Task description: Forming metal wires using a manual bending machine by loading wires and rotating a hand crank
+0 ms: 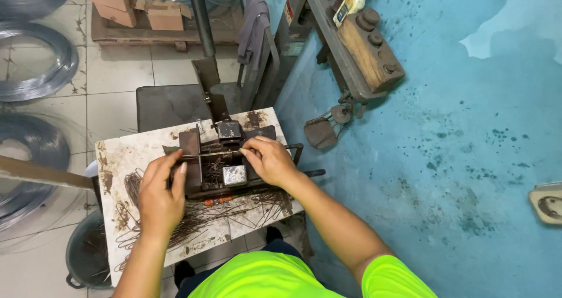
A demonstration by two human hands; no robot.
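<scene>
both hands [161,189] [268,159], pinch grip, wire [211,154]

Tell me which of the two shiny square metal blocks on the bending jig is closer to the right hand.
The lower block, at the jig's near edge, lies just below and left of the right hand. The other block sits farther away, up by the lever.

Rust-brown metal press [219,157] on a white tabletop [134,151] stained with brown blotches. Dark brown bent wires [199,216]. Neon yellow-green shirt [275,277]. Turquoise wall [468,128] speckled with dark spots. Pale tiled floor [117,69], silver-grey wire coils [35,69]. Brown cardboard boxes [164,14]. Dark grey bucket [88,257].
</scene>
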